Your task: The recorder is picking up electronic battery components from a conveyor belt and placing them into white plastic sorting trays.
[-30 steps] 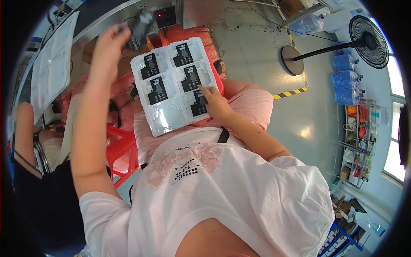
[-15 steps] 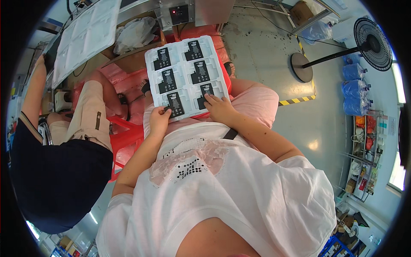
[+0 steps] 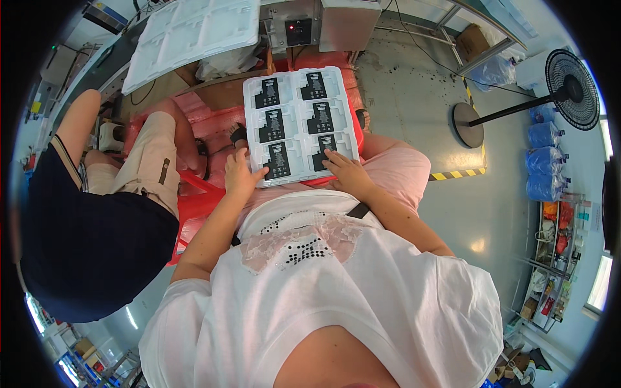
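A white moulded tray [image 3: 294, 86] rests on my lap, its six pockets each filled with a flat black rectangular part [image 3: 274, 125]. My left hand [image 3: 240, 173] grips the tray's near left corner, thumb lying on the edge beside the nearest left part. My right hand [image 3: 348, 172] rests on the near right corner, fingertips touching the nearest right black part [image 3: 321, 151]. Neither hand holds a loose part.
A seated co-worker in a dark top and beige trousers [image 3: 150, 165] is close on my left. Red crates [image 3: 200, 200] sit below the tray. A stack of white trays [image 3: 194, 29] lies on the bench ahead. A standing fan [image 3: 569, 90] and blue water bottles [image 3: 543, 158] stand at right.
My left arm came down from above the bench, where it held a black part, to the tray's near left corner. The tray now has six parts and lies flatter on my lap.
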A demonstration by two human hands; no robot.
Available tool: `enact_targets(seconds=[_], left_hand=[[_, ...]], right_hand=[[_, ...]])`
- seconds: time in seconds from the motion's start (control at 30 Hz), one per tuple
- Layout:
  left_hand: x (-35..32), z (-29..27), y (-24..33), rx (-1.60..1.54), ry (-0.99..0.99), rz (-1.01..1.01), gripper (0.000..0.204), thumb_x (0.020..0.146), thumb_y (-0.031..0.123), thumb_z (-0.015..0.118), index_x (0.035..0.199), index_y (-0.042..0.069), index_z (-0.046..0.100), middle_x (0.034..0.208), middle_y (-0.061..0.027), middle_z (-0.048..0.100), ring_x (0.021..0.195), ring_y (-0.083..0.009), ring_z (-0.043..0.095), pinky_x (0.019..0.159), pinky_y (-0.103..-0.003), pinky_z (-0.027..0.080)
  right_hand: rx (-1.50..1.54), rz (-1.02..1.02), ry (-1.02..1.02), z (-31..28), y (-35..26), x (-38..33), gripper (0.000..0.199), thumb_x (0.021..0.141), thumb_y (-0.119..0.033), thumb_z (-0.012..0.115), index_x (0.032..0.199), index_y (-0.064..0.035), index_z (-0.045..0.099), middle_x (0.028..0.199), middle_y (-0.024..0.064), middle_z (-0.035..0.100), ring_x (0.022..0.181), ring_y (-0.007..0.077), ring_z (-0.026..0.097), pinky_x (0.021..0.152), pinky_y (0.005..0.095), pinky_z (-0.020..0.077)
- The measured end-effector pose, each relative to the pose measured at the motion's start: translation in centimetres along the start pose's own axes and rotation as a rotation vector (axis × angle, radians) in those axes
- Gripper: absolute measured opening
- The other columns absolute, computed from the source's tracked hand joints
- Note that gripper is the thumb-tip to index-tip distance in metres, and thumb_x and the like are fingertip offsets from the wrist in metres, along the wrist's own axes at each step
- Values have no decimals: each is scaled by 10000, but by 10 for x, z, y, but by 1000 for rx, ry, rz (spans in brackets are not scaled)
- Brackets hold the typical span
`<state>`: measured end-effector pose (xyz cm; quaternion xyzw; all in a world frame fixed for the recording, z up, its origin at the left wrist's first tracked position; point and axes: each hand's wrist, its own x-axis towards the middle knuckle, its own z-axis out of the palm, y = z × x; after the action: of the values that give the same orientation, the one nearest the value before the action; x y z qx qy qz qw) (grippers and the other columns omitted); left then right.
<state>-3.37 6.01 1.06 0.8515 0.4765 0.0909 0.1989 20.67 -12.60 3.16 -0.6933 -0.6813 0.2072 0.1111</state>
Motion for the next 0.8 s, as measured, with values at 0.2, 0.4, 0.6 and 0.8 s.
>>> enact_targets(seconds=[0.2, 0.4, 0.6, 0.8], left_hand=[[87, -74, 69, -1218, -136, -317, 793, 757, 550, 621, 1256, -13, 369, 1259, -178, 415, 1106, -267, 456, 815, -368, 444], [163, -145, 112, -2040, 123, -164, 833, 829, 525, 534, 1359, -5, 172, 1385, -202, 250, 1279, -318, 296, 994, -564, 319], [186, -142, 104, -2216, 175, -265, 342, 961, 192, 378, 1272, 51, 359, 1317, -113, 411, 1224, -301, 394, 1002, -555, 332], [133, -126, 115, -2462, 22, -248, 323, 957, 185, 387, 1248, 45, 394, 1314, -119, 422, 1228, -297, 393, 1004, -533, 345]], right_hand=[[-55, 34, 19, -1, 3, -1, 542, 731, -172, 623, 1235, -63, 457, 1418, 99, 288, 1291, 245, 309, 954, 446, 352], [-32, -51, 47, 15, 13, 3, 572, 705, -184, 629, 1242, -87, 454, 1412, 94, 293, 1288, 239, 310, 909, 446, 380], [-15, -45, 37, 7, 6, 0, 564, 705, -165, 624, 1239, -89, 460, 1418, 92, 288, 1286, 239, 315, 908, 451, 379], [154, 24, 155, -9, -9, 9, 553, 744, -213, 638, 1247, -70, 459, 1392, 120, 325, 1264, 251, 346, 920, 444, 375]])
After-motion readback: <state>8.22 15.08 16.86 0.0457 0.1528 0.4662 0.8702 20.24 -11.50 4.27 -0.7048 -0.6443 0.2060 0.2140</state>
